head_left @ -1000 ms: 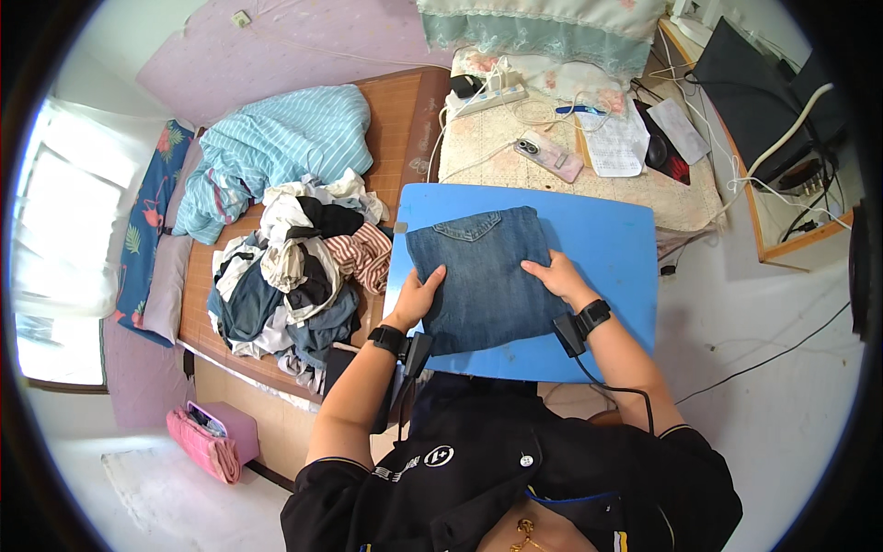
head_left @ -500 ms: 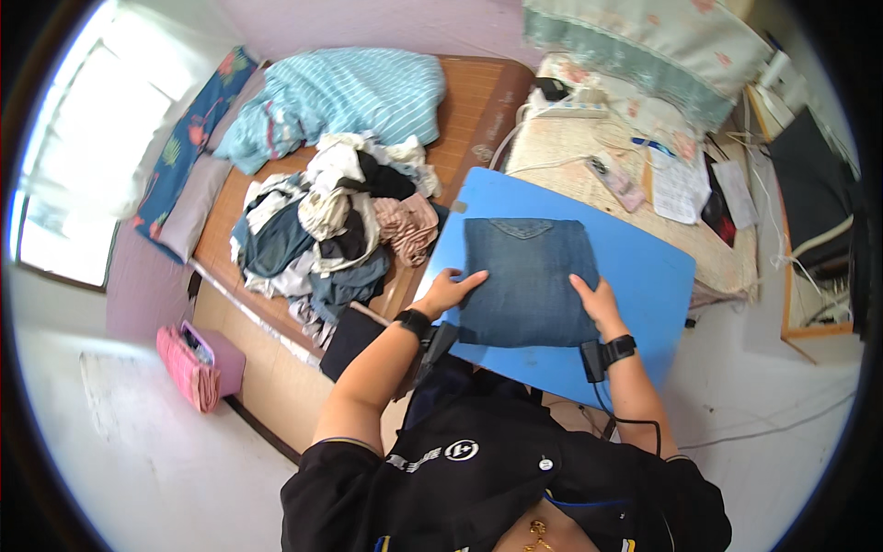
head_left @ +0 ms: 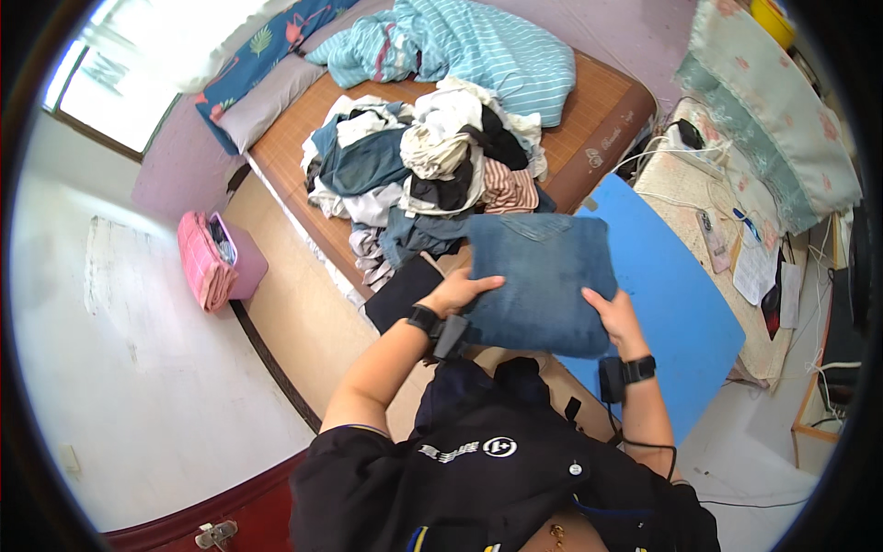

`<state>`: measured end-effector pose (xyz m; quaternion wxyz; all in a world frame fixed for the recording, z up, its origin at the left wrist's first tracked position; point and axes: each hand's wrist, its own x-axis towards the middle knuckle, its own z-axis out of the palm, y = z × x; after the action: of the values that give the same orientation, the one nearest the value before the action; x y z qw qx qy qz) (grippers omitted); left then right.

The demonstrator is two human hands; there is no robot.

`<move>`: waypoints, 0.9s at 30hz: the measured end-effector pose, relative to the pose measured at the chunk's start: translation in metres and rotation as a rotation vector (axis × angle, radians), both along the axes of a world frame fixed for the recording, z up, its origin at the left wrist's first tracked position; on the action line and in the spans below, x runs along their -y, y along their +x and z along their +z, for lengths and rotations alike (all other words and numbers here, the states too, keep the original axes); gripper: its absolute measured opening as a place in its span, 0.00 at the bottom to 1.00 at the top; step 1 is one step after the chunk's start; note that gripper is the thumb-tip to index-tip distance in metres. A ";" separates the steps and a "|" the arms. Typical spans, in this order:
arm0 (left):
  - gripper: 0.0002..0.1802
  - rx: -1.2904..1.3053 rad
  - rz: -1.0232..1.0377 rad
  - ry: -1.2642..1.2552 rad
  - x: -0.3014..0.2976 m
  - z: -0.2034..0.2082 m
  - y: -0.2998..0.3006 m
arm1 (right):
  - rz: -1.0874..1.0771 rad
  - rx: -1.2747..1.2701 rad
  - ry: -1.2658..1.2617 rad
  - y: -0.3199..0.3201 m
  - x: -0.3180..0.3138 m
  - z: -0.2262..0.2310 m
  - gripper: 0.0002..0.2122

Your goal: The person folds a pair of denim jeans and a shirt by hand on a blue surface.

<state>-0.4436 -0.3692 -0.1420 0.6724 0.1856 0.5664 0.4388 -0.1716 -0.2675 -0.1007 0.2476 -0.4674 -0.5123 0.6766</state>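
A folded pair of blue jeans (head_left: 541,287) is held flat in front of me, out past the left edge of the blue tabletop (head_left: 676,299). My left hand (head_left: 460,293) grips its left side, thumb lying on top and the other fingers hidden below. On the right side, my right hand (head_left: 618,322) holds it the same way. Beyond the jeans, a loose heap of clothes (head_left: 441,156) covers the middle of the bed (head_left: 602,106). Close to my left hand, a dark folded cloth (head_left: 405,293) lies at the bed's near edge.
A striped light-blue quilt (head_left: 497,55) lies at the bed's far side. On the floor at left stands a purple bin (head_left: 248,262) with a pink towel (head_left: 206,267) over its side. Papers (head_left: 754,271), a phone (head_left: 712,241) and cables cover the desk at right.
Both hands have lifted the folded jeans off the blue tabletop and carried them left toward the bed. My view has turned left too, bringing a red surface in at the lower left.
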 end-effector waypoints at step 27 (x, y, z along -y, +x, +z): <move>0.60 -1.242 -0.147 -0.166 0.209 -0.245 -0.324 | 0.908 1.023 0.560 -0.464 0.145 -0.304 0.44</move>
<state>-0.7678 -0.5784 -0.3870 0.2586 0.3913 0.8692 0.1563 -0.6355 -0.4128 -0.4042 -0.2166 -0.3859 -0.8601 0.2538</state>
